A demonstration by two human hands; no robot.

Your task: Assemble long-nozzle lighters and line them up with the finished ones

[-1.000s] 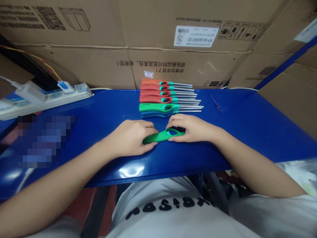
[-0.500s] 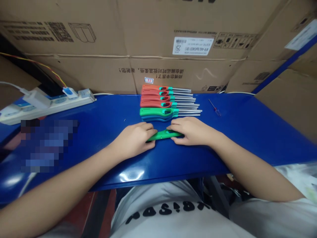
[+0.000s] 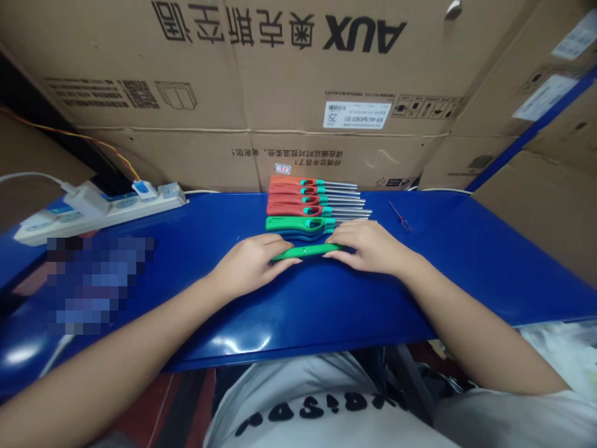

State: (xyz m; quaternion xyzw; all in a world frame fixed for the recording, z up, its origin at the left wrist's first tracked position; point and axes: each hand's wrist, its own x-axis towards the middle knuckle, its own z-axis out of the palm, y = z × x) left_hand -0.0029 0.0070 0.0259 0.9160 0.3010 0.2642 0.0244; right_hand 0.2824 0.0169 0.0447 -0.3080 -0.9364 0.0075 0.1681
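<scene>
Both my hands hold a green plastic lighter handle (image 3: 305,251) on edge on the blue table (image 3: 448,261). My left hand (image 3: 249,264) grips its left end with curled fingers. My right hand (image 3: 368,247) pinches its right end. Just behind lies a neat row of long-nosed lighters (image 3: 303,205) with red, green and blue handles and metal tubes pointing right.
A small red-handled screwdriver (image 3: 400,218) lies to the right of the row. A white power strip (image 3: 102,208) with plugs sits at the left back. Cardboard boxes (image 3: 280,93) wall in the table's far side. A blurred patch covers the left part of the table.
The green handle has been turned from lying flat with its hole showing to standing on its edge, and moved slightly toward the row. The camera has tilted upward.
</scene>
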